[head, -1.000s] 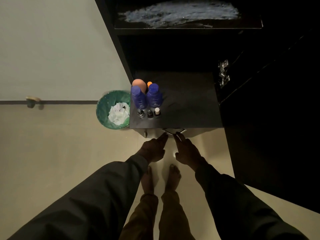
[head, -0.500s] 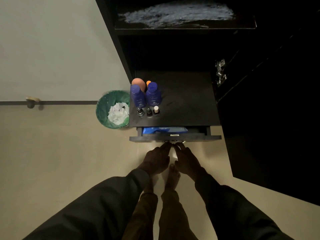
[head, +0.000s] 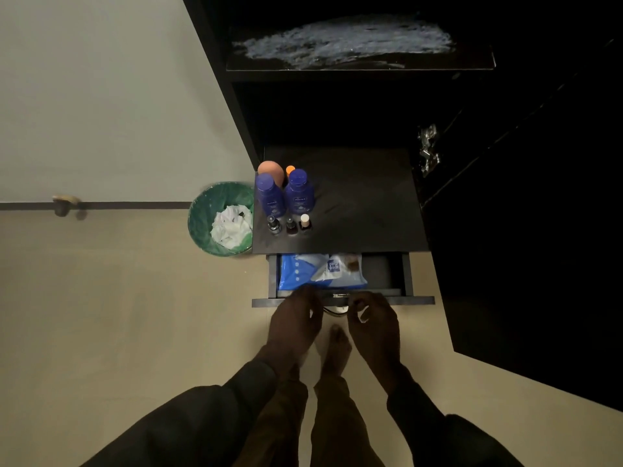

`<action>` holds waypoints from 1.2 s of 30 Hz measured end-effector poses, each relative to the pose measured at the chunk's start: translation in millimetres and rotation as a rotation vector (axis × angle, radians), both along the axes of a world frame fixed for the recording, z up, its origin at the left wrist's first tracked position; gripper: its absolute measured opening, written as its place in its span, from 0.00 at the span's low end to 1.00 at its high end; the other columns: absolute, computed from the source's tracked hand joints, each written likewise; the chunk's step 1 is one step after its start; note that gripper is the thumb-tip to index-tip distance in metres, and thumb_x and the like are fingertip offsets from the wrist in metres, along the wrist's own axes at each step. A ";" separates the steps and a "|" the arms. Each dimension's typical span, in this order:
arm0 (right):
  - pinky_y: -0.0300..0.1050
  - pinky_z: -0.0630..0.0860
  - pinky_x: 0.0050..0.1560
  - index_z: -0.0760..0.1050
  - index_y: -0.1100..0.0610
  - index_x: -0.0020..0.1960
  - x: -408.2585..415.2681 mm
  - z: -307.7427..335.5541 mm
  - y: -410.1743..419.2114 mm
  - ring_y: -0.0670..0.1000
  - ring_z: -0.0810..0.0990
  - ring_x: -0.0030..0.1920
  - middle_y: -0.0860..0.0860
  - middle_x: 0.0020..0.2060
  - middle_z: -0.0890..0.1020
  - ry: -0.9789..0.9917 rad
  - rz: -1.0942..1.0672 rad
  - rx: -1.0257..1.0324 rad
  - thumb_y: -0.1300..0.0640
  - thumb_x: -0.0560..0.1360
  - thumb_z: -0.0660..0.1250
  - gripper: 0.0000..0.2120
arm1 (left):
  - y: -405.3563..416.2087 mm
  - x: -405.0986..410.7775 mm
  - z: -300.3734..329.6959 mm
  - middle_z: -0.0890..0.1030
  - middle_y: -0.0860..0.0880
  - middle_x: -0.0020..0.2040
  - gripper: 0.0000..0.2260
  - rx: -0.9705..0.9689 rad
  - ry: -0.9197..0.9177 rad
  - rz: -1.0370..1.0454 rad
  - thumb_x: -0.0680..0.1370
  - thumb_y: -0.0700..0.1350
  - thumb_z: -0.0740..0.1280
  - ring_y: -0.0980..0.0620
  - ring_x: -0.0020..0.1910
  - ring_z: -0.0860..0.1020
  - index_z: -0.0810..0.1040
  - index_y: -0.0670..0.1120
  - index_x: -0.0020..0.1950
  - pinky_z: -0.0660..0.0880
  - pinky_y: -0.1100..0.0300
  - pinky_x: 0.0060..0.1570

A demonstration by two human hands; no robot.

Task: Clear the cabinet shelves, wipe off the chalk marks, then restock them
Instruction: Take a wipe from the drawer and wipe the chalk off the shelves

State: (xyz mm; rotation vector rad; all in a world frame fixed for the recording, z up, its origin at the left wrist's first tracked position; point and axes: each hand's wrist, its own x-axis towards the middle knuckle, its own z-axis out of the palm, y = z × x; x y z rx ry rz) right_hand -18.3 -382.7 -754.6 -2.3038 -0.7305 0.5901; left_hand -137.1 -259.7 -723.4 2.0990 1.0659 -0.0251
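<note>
The dark cabinet's upper shelf [head: 472, 62] carries a broad white chalk smear [head: 344, 45]. On the lower shelf [head: 364, 203] stand two blue bottles [head: 269, 197], an orange egg-shaped sponge [head: 269, 169] and three small nail-polish bottles [head: 290, 225]. Under it the drawer [head: 404, 299] is pulled out, with a blue and white packet [head: 317, 273] inside. My left hand [head: 295, 321] and my right hand [head: 376, 323] both curl round the metal drawer handle [head: 335, 310], one at each end.
A green-lined bin [head: 205, 210] full of crumpled white paper stands on the floor, left of the cabinet. The open black cabinet door [head: 539, 247] hangs at the right, its hinge [head: 427, 153] visible. My bare feet are just below the drawer.
The drawer has slid out from shut to well open, and the packet inside has come into view. Both hands moved back towards me with the handle.
</note>
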 end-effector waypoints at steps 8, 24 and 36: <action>0.47 0.76 0.62 0.67 0.49 0.73 24.7 6.0 61.5 0.50 0.74 0.64 0.52 0.65 0.74 0.041 0.255 -0.036 0.56 0.79 0.66 0.23 | 43.7 21.3 -17.6 0.66 0.47 0.75 0.33 0.022 0.142 -0.168 0.74 0.45 0.72 0.46 0.63 0.76 0.61 0.48 0.76 0.78 0.55 0.57; 0.54 0.74 0.63 0.72 0.54 0.69 20.5 -9.2 72.7 0.55 0.74 0.65 0.53 0.65 0.76 -0.066 0.473 -0.273 0.54 0.76 0.68 0.22 | 64.8 29.7 -39.0 0.78 0.44 0.60 0.15 -0.120 0.234 -0.109 0.79 0.44 0.67 0.46 0.54 0.79 0.70 0.44 0.64 0.77 0.54 0.55; 0.53 0.68 0.70 0.76 0.61 0.63 15.9 -12.9 68.8 0.56 0.74 0.66 0.57 0.63 0.78 0.026 0.393 -0.164 0.58 0.74 0.72 0.19 | 52.0 63.5 -49.1 0.78 0.45 0.59 0.16 -0.092 0.298 0.124 0.80 0.50 0.64 0.46 0.55 0.79 0.70 0.45 0.66 0.77 0.50 0.57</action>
